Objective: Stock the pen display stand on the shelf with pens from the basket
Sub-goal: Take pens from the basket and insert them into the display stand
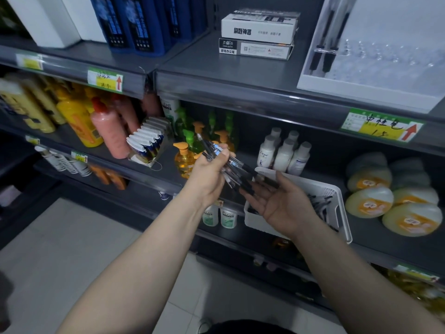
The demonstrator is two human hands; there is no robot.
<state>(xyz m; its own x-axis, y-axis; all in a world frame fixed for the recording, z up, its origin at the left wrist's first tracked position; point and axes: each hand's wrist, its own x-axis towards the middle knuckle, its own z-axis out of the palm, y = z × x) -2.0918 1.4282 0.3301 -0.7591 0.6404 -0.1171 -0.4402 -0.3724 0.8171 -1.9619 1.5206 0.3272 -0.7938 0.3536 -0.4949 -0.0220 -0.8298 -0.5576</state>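
Note:
My left hand [209, 175] grips a bundle of clear pens with black grips [218, 150], their tips pointing up and left. My right hand [280, 203] is spread palm-up just below the bundle's black ends, fingers apart, touching them. Both hands hover over the left end of a white slotted basket [337, 191] on the middle shelf, which holds several more dark pens [320, 201]. The white pen display stand [375, 75] sits at the top right on the upper shelf, with two black pens [323, 56] standing in its left slots; the other slots look bare.
Two stacked pen boxes [258, 32] lie left of the stand. White lotion bottles [284, 153] and orange pump bottles [184, 160] stand behind the basket, round yellow containers [395, 198] to its right. A green price label [382, 127] hangs on the shelf edge.

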